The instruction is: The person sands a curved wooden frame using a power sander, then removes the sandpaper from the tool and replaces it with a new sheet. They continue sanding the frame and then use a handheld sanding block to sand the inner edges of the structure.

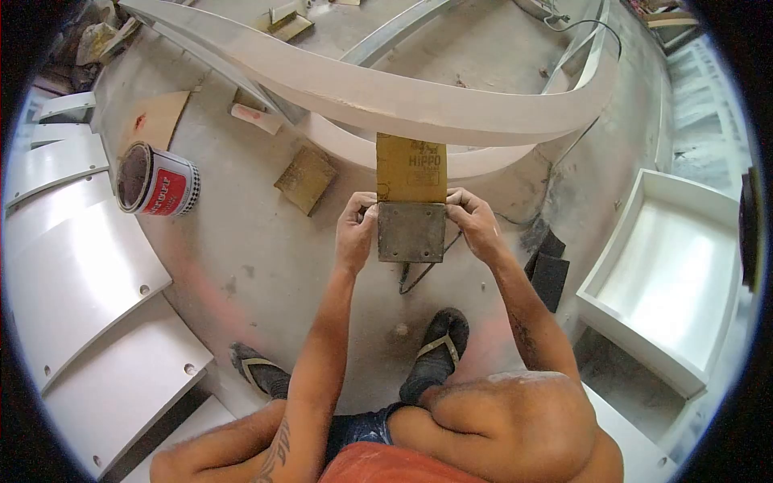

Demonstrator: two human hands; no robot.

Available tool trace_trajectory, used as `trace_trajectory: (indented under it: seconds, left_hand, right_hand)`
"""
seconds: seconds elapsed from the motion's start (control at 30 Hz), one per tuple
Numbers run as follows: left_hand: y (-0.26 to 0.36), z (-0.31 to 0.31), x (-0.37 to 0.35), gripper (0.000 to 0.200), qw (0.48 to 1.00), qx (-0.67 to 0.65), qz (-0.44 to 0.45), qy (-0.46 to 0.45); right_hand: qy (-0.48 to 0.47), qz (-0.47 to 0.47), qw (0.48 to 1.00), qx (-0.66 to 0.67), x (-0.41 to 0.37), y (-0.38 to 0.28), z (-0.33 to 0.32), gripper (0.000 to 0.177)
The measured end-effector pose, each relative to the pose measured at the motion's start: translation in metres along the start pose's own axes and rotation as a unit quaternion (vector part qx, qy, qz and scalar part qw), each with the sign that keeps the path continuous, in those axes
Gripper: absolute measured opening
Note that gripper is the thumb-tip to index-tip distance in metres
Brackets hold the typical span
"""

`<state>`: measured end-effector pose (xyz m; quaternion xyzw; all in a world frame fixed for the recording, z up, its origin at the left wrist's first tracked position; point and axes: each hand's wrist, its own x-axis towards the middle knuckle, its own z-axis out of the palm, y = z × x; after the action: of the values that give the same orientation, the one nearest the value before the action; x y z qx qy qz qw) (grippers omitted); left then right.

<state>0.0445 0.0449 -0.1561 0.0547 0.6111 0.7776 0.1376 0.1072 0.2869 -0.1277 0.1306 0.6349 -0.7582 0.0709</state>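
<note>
A yellow-brown sheet of sandpaper (412, 173) with HIPPO printed on its back stands out beyond the far edge of a square, dusty pad, which looks like an upturned electric sander (411, 232). Pinched at the near left corner of the sheet, where it meets the pad, is my left hand (357, 229). My right hand (475, 221) pinches the matching corner on the right. The fingers of both hands are closed and touch the pad's sides too. A black cord trails from the near side of the pad. How the sheet is fixed under the pad is hidden.
A large curved white frame (419, 105) spans the floor ahead. To the left stand a paint can (165, 185), a used sandpaper piece (306, 179) and white curved panels (80, 274). A white open box (660, 274) and black pads (549, 278) lie right.
</note>
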Motion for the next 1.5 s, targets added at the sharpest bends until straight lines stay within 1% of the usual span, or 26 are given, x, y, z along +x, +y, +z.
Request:
trace_trajectory:
  seconds: [0.07, 0.13, 0.27, 0.33, 0.47, 0.57, 0.63, 0.77, 0.83, 0.87, 0.93, 0.97, 1.0, 1.03, 1.07, 1.13, 1.17, 1.23, 1.37, 1.5]
  left_hand:
    - [0.000, 0.001, -0.001, 0.007, 1.000, -0.012, -0.001, 0.003]
    - [-0.001, -0.002, 0.000, 0.006, 1.000, 0.010, 0.015, -0.007]
    - [-0.004, -0.006, 0.003, 0.006, 0.999, 0.022, 0.035, -0.020]
    - [-0.003, -0.008, 0.003, 0.006, 0.997, 0.058, 0.036, -0.024]
    - [-0.006, -0.010, 0.003, 0.007, 0.998, 0.048, 0.018, -0.029]
    - [-0.007, -0.009, 0.003, 0.008, 0.998, 0.047, 0.043, -0.024]
    - [-0.003, -0.010, 0.001, 0.010, 0.995, 0.057, 0.074, -0.029]
    - [0.002, -0.009, -0.001, 0.012, 0.995, 0.051, 0.071, -0.037]
    - [0.000, -0.010, -0.001, 0.013, 0.995, 0.078, 0.060, -0.017]
    - [-0.001, -0.010, -0.001, 0.013, 0.995, 0.078, 0.060, -0.016]
    - [0.000, -0.008, -0.004, 0.015, 0.989, 0.128, 0.073, -0.021]
    - [0.000, -0.005, -0.007, 0.015, 0.989, 0.126, 0.072, -0.020]
    - [0.006, 0.003, -0.011, 0.018, 0.970, 0.210, 0.124, 0.005]
    - [0.010, 0.011, -0.013, 0.020, 0.940, 0.291, 0.175, 0.031]
    - [0.012, 0.016, -0.015, 0.020, 0.941, 0.290, 0.174, 0.032]
    - [0.013, 0.023, -0.019, 0.023, 0.975, 0.190, 0.107, 0.043]
    - [0.013, 0.026, -0.019, 0.023, 0.975, 0.190, 0.104, 0.044]
    - [0.013, 0.030, -0.017, 0.022, 0.974, 0.182, 0.124, 0.049]
    - [0.015, 0.033, -0.015, 0.018, 0.971, 0.195, 0.127, 0.058]
    - [0.014, 0.033, -0.013, 0.020, 0.968, 0.214, 0.118, 0.062]
  right_hand:
    - [-0.002, 0.003, 1.000, 0.000, -0.001, 0.000, 0.000, 0.007]
    - [0.004, -0.001, 1.000, -0.003, 0.000, 0.003, 0.000, 0.014]
    - [0.001, 0.000, 0.999, -0.034, -0.003, 0.005, -0.002, 0.015]
    - [0.011, -0.018, 1.000, 0.009, -0.006, 0.008, 0.000, 0.017]
    - [0.011, -0.022, 0.999, 0.025, -0.005, 0.012, -0.003, 0.018]
    - [0.012, -0.028, 0.999, 0.029, -0.007, 0.001, 0.001, 0.019]
    - [0.020, -0.031, 0.996, -0.078, -0.011, -0.008, 0.003, 0.018]
    - [0.021, -0.012, 0.993, -0.115, -0.014, -0.013, 0.013, 0.022]
    - [0.040, -0.040, 0.991, -0.123, -0.012, -0.006, 0.017, 0.029]
    - [0.040, -0.040, 0.991, -0.123, -0.012, -0.003, 0.020, 0.029]
    - [0.086, -0.031, 0.990, -0.105, -0.013, -0.001, 0.026, 0.024]
    - [0.086, -0.030, 0.990, -0.107, -0.015, -0.001, 0.031, 0.024]
    - [0.106, -0.041, 0.986, -0.123, -0.018, -0.002, 0.035, 0.025]
    - [0.124, -0.052, 0.981, -0.140, -0.019, -0.003, 0.039, 0.026]
    - [0.124, -0.051, 0.981, -0.142, -0.019, -0.001, 0.041, 0.026]
    - [0.164, -0.081, 0.955, -0.235, -0.020, 0.002, 0.044, 0.028]
    - [0.163, -0.079, 0.955, -0.235, -0.019, 0.005, 0.044, 0.028]
    - [0.199, -0.127, 0.929, -0.286, -0.016, 0.009, 0.045, 0.032]
    - [0.192, -0.121, 0.936, -0.269, -0.015, 0.006, 0.045, 0.032]
    - [0.209, -0.129, 0.920, -0.305, -0.013, 0.006, 0.046, 0.032]
